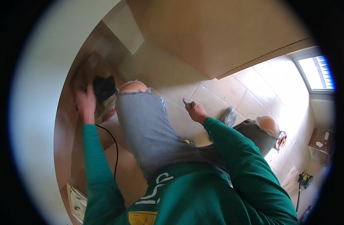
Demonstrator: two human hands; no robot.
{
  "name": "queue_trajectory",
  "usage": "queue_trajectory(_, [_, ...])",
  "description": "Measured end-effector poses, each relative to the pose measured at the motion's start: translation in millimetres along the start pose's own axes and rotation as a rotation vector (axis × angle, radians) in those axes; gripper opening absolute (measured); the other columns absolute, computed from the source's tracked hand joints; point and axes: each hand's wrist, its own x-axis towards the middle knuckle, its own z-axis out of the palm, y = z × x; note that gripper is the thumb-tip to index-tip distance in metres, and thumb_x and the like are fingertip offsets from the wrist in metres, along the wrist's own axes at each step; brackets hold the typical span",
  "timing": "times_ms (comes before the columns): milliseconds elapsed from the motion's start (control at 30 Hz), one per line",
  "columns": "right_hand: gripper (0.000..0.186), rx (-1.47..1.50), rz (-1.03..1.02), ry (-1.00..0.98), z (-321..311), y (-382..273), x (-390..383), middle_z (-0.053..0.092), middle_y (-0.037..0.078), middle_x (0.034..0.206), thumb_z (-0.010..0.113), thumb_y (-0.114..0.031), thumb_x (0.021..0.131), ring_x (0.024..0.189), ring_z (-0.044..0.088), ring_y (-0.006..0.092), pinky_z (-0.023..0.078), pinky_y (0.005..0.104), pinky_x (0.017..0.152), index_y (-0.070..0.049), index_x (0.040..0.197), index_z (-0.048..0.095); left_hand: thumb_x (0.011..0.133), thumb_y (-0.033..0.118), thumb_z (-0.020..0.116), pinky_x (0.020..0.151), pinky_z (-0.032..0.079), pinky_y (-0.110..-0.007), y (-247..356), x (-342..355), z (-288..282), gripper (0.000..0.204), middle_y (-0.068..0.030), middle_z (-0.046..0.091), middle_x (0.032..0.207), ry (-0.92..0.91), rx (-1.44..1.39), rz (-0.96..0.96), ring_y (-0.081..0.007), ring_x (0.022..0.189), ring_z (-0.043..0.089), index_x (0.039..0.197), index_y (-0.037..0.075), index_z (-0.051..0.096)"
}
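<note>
My left hand point(84, 95), smeared by motion, is at the left beside a dark black object point(103, 87) just past my left knee; I cannot make out its grip. A pale, crumpled item point(106, 107) and a reddish shape point(109, 115) lie below that object. My right hand point(195, 111) is closed on a small grey hand tool point(186, 103), like a scraper or knife, held over the tiled floor between my legs. A black cord point(114, 140) runs down beside my left leg.
A large wooden cabinet panel point(220, 33) overhangs the tiles point(220, 90). A pale wall point(39, 112) bounds the left. An open can point(281, 140) stands by my right knee. Toward the right are a window point(318, 73), a brown box point(320, 146) and a sander-like power tool point(306, 180).
</note>
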Motion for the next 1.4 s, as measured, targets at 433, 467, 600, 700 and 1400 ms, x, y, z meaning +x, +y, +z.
queue_trajectory(433, [0.035, 0.196, 0.157, 0.421, 12.0, 25.9, 44.2, 0.068, 0.030, 0.093, 0.053, -0.036, 0.101, 0.091, 0.063, 0.0505, 0.049, 0.0586, 0.079, -0.001, 0.109, 0.053, 0.084, 0.026, 0.068, 0.080, 0.052, -0.039, 337.7, -149.2, 10.1, 0.030, -0.0140, 0.066, 0.092, -1.074, -0.596, 1.173, -0.0281, 0.091, 0.066, 0.100, 0.001, 0.065])
queue_trajectory(467, [0.039, 0.205, 0.215, 0.437, 8.9, 35.7, 50.4, 0.067, 0.031, 0.096, 0.052, -0.038, 0.101, 0.094, 0.063, 0.0512, 0.048, 0.0580, 0.082, 0.000, 0.111, 0.053, 0.084, 0.023, 0.067, 0.078, 0.051, -0.037, 335.5, -157.0, 15.5, 0.026, -0.0130, 0.065, 0.092, -1.056, -0.581, 1.182, -0.0262, 0.090, 0.066, 0.100, 0.002, 0.065])
queue_trajectory(600, [0.047, 0.200, 0.380, 0.470, 1.0, 81.9, 78.5, 0.066, 0.033, 0.102, 0.049, -0.045, 0.102, 0.099, 0.061, 0.0535, 0.047, 0.0574, 0.087, 0.002, 0.112, 0.051, 0.085, 0.016, 0.060, 0.075, 0.049, -0.033, 309.9, -152.4, 33.1, 0.016, -0.0107, 0.064, 0.088, -1.263, -0.213, 1.246, -0.0217, 0.087, 0.065, 0.095, 0.005, 0.064])
queue_trajectory(700, [0.049, 0.219, 0.413, 0.473, -7.2, 80.7, 105.6, 0.066, 0.033, 0.103, 0.049, -0.045, 0.101, 0.099, 0.061, 0.0542, 0.046, 0.0585, 0.087, 0.002, 0.113, 0.050, 0.085, 0.017, 0.057, 0.076, 0.048, -0.032, 310.8, -139.9, 33.7, 0.024, -0.0094, 0.064, 0.091, -1.117, -0.115, 1.316, -0.0205, 0.085, 0.063, 0.103, 0.002, 0.064])
queue_trajectory(1400, [0.047, 0.077, 0.270, 0.366, -24.0, 105.3, 93.7, 0.065, 0.035, 0.093, 0.041, -0.047, 0.104, 0.091, 0.061, 0.0552, 0.047, 0.0609, 0.084, -0.003, 0.116, 0.054, 0.087, 0.014, 0.055, 0.077, 0.048, -0.034, 320.8, -105.7, 26.6, 0.035, -0.0137, 0.059, 0.095, -1.110, -0.129, 1.259, -0.0234, 0.085, 0.058, 0.117, -0.005, 0.058])
